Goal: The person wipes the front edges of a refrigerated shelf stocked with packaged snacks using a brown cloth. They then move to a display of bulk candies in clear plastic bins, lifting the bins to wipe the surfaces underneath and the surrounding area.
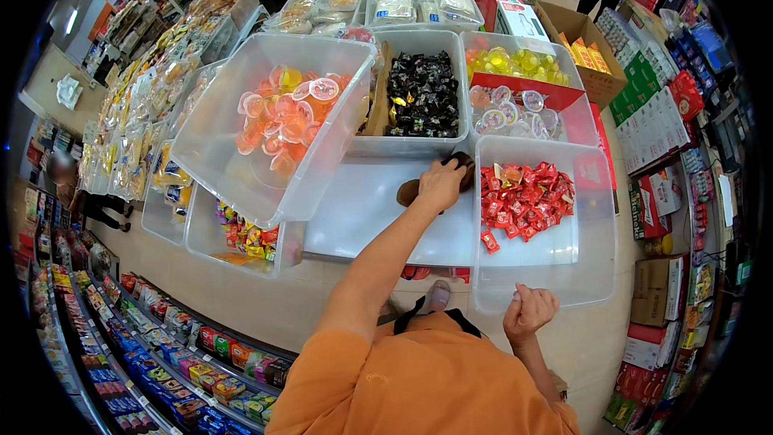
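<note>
My left hand (439,186) presses a dark brown cloth (409,193) onto the white tabletop (368,208), between the clear plastic bins. Part of the cloth bunches up beyond my fingers, against the bin of red-wrapped candies (526,199). My right hand (531,309) is curled with its fingers folded in, at the near rim of that clear bin (546,281). Nothing shows in it. Left of the cloth, a tilted clear bin (241,178) holds orange jelly cups (287,115). Black-wrapped candies (423,93) fill the bin behind my left hand.
Clear and yellow jelly cups (513,63) stand at the back right, near an open cardboard box (595,87). Another candy bin (247,241) sits low under the tilted one. Snack shelves (199,368) curve behind on the left; stacked cartons (649,293) line the right.
</note>
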A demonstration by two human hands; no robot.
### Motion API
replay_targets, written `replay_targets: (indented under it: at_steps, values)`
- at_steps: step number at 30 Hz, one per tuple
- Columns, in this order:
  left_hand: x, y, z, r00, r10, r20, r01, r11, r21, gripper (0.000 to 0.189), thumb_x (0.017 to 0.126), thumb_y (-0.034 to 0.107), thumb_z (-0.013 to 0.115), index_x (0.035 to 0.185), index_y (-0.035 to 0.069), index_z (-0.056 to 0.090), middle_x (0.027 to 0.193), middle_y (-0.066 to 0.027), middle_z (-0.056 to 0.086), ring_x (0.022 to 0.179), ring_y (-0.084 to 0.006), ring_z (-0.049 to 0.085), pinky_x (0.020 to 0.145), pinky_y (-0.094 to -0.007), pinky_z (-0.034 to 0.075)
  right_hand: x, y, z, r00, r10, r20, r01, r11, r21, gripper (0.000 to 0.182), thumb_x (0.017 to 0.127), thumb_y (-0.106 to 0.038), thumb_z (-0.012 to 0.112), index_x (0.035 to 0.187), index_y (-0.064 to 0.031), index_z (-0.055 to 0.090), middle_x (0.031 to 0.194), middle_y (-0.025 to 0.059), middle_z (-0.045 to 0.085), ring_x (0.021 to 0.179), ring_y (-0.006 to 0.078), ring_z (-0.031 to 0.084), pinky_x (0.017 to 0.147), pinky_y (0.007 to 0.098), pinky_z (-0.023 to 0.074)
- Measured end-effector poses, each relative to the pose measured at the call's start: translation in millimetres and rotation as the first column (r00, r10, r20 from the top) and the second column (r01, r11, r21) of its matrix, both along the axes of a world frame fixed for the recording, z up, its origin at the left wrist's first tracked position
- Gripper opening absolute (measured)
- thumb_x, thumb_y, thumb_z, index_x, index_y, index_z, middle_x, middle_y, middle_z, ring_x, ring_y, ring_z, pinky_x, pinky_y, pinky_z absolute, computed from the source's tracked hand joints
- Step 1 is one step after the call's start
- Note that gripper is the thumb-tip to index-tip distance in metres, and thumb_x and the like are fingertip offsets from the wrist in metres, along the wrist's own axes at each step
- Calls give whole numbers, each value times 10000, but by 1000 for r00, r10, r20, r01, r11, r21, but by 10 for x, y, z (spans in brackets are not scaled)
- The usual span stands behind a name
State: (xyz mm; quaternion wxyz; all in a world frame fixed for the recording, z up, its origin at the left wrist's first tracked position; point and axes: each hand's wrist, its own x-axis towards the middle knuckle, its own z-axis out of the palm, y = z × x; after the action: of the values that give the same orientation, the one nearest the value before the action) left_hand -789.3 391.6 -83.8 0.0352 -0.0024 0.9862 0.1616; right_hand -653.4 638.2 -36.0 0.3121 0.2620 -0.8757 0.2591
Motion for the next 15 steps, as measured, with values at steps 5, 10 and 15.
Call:
replay_targets:
  at_steps: [5, 10, 15]
  values:
    - [587, 16, 125, 983, -181, 34, 182, 983, -10, 403, 655, 7, 511, 1027, 165, 522, 1091, -2, 446, 838, -301, 469, 617, -384, 477, -21, -9, 7, 1000, 6, -8, -6, 1000, -11, 179, 648, -2, 494, 799, -37, 585, 565, 25, 487, 544, 193, 458, 584, 310, 289]
    - [1374, 128, 305, 902, -385, 194, 346, 916, 205, 466, 641, -19, 477, 1059, 175, 537, 1181, 10, 443, 836, -280, 469, 676, -370, 473, -21, -36, 47, 1000, 3, -2, -3, 1000, -9, 170, 673, 6, 475, 809, -22, 573, 572, 34, 493, 535, 203, 450, 588, 316, 291]
    - [1653, -322, 275, 998, 9, -61, 33, 756, 654, 546, 571, -95, 352, 1035, 91, 571, 1060, -89, 558, 968, -279, 480, 895, -342, 368, -9, -13, -4, 1000, -26, 13, 26, 1000, -1, 178, 636, -12, 499, 786, -43, 590, 582, 28, 509, 562, 196, 467, 602, 312, 301]
